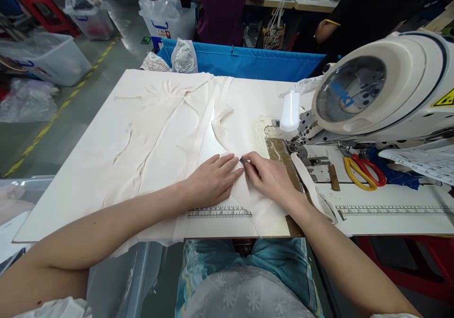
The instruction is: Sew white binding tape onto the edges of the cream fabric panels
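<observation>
My left hand (214, 180) lies flat on cream fabric (170, 133), its fingers together and stretched toward my right hand. My right hand (267, 176) is closed in a pinch around a small dark metal piece (243, 160), whose tip points at the left fingertips. Its exact kind is too small to make out. Thin pale cloth spreads under both hands and across the left of the white table, with folds and creases. To the right of my right hand is the sewing machine (369, 86), its needle area beside a brown taped plate (280, 155).
Yellow-and-red-handled scissors (360, 171) and a wooden-handled awl (333, 176) lie under the machine arm. A printed ruler (220, 212) runs along the front edge. Behind the table hangs a blue cloth bin (248, 59). Two people are beyond; plastic tubs (46, 58) stand left.
</observation>
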`<act>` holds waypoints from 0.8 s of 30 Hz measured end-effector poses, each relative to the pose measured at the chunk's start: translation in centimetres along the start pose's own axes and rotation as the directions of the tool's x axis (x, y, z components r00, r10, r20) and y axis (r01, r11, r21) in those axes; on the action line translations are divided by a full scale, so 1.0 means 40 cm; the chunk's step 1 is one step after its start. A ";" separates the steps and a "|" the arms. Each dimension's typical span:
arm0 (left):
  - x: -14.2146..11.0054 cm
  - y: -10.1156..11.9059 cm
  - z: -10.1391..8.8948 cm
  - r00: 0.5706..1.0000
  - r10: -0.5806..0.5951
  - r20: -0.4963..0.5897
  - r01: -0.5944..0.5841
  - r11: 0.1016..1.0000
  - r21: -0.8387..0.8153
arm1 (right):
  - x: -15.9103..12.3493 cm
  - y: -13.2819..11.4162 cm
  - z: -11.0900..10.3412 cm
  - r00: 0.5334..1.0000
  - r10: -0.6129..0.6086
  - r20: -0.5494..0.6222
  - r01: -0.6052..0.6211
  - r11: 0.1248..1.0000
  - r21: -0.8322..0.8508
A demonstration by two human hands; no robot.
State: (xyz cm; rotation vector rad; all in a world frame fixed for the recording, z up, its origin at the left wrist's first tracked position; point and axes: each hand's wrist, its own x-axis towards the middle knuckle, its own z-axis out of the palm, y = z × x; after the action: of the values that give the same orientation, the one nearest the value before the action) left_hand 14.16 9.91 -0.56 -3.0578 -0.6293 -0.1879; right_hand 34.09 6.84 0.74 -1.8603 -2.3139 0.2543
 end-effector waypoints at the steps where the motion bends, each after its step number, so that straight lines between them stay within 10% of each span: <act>1: 0.000 0.000 0.000 1.000 0.002 0.000 -0.002 1.000 -0.001 | 0.002 -0.002 0.000 1.000 -0.001 0.003 0.001 1.000 -0.004; 10: 0.003 0.003 0.002 1.000 0.012 0.026 -0.013 1.000 0.007 | -0.011 0.013 -0.046 0.996 -0.031 0.082 0.029 0.999 0.033; 24: 0.003 0.008 -0.007 0.999 0.022 0.037 -0.022 1.000 0.002 | -0.095 0.048 -0.003 0.995 -0.005 -0.104 0.016 0.994 0.107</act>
State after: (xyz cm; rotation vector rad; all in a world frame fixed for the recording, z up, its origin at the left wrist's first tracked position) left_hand 14.38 9.64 -0.28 -3.0706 -0.5972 -0.1307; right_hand 36.77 3.53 0.34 -1.7662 -2.1960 0.2685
